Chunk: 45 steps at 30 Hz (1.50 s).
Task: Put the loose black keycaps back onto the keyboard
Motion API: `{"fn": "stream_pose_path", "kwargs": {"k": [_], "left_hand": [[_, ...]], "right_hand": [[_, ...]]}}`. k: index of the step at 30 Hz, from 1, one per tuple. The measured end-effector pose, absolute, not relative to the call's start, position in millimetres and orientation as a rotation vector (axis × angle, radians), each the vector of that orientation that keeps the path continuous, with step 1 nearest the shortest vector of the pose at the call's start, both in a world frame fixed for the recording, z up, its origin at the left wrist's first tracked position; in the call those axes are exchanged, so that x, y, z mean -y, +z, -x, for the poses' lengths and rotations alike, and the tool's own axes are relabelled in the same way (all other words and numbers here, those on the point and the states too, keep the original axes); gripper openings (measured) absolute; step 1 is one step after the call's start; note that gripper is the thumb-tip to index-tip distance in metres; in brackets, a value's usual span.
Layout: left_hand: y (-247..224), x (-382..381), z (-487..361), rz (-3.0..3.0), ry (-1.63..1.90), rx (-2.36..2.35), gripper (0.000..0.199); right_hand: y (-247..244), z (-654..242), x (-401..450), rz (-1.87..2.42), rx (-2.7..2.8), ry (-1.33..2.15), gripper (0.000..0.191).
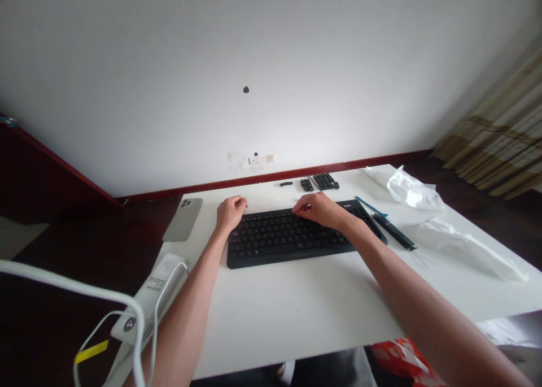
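A black keyboard [279,257] lies on the white table [271,313] in front of me. At its upper left corner, my left hand [231,212] is closed with the fingers curled in; anything inside is hidden. My right hand [317,208] reaches over the upper part of the keyboard, fingertips pinched together at the top row of keys. What they pinch is too small to make out. Behind the keyboard lie groups of loose black keycaps [324,182]. Right of it are a thin blue stick [371,207], a black brush [394,232] and a thin wire tool [422,258].
A grey phone [183,220] lies at the table's left edge. Nearer me is a white power strip [154,294] with a white cable [84,288]. Crumpled white plastic bags [406,188] are on the right. A red bag [402,360] shows below the front edge.
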<state>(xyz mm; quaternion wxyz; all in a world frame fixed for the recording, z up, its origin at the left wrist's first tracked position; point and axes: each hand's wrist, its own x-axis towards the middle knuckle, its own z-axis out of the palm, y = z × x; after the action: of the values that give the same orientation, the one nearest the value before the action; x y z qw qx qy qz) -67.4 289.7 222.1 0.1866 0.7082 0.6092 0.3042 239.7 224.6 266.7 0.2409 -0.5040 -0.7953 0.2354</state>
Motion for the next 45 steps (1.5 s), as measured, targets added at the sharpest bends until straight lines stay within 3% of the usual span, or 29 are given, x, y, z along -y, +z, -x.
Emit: {"fn": "stream_pose_path", "kwargs": {"k": [20, 45], "left_hand": [[224.1, -287.9, 66.5, -2.008, 0.86, -1.705, 0.034], [222.9, -288.6, 66.8, -1.991, 0.861, -1.718, 0.033]], "right_hand": [[265.6, -239.8, -225.1, 1.393, 2.151, 0.625, 0.013], [264.6, -236.4, -224.5, 1.326, 2.252, 0.542, 0.026]]}}
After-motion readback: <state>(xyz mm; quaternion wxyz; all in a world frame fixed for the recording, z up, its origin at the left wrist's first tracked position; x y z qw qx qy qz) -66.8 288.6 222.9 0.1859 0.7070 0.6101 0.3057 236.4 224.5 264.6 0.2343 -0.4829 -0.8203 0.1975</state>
